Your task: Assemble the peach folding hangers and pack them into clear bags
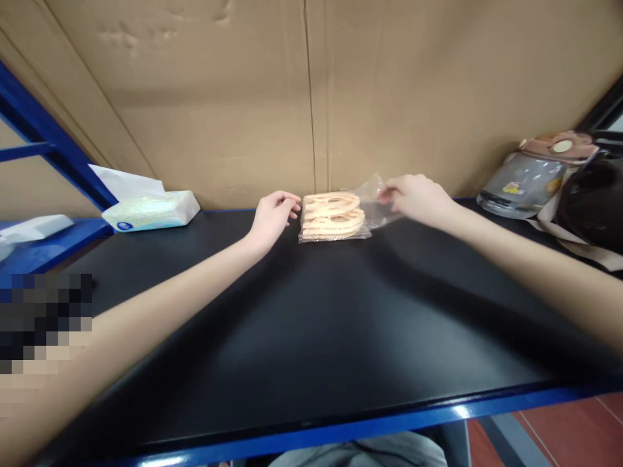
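Observation:
Near the back of the black table lies a clear plastic bag (pixel 367 231) with several peach-coloured looped pieces (pixel 335 216) inside; what kind they are I cannot tell. Just left of it is my left hand (pixel 273 220), its fingers loosely curled and apart, with nothing seen in them. The fingertips are close to the bag's left edge; whether they touch it I cannot tell. On the other side, my right hand (pixel 416 198) pinches the loose, see-through end of the bag, which is raised a little off the table. Its fingertips are partly hidden.
A soft pack of tissues (pixel 156 211) stands at the back left. At the back right are a clear water bottle (pixel 523 185) with a brown lid and a dark bag (pixel 596 201). Brown cardboard (pixel 219 97) walls the back. The black table (pixel 331 324) has a blue front edge.

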`<state>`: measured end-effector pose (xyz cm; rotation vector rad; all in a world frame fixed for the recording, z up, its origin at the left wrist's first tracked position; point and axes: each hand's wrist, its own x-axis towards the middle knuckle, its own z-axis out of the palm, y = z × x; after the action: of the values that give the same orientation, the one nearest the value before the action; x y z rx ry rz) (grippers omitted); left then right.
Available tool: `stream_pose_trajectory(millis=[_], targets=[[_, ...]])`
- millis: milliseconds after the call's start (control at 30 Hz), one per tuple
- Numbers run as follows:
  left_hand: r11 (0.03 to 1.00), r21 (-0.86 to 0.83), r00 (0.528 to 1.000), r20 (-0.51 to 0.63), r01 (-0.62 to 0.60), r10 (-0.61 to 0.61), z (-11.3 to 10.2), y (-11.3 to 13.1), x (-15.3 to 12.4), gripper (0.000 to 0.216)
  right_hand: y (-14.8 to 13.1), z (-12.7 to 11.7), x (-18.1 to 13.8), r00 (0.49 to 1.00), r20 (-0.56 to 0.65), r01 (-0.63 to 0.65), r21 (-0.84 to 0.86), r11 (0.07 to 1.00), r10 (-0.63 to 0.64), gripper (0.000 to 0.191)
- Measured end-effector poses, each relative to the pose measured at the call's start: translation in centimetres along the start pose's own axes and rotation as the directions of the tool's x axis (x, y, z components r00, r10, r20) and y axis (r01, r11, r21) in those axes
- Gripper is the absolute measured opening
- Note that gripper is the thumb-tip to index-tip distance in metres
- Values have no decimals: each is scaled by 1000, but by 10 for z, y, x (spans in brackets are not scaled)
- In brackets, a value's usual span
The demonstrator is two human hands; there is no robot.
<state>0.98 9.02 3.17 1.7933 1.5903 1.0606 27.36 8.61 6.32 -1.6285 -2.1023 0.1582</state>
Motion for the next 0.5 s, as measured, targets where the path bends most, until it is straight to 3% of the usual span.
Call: stream_pose_trajectory(millis=[67,133,233,367,500], targets=[[990,-43,989,72,134,-131,0,-5,22,31,8,1,20,988,154,-35,41,999,28,14],[972,-72,965,151,225,-212,1,-9,37,34,11,5,31,963,268,-56,101,993,27,22],[954,-113,947,197,277,-252,4,-11,45,33,9,14,36,947,320,-108,200,974,39,33],[950,-217,972,125,223,-199,15,-7,42,32,3,27,39,941,336,-224,536,814,38,36],[916,-386,993,13,113,-117,25,6,30,20,-6,37,40,951,309,-199,656,728,-18,34]])
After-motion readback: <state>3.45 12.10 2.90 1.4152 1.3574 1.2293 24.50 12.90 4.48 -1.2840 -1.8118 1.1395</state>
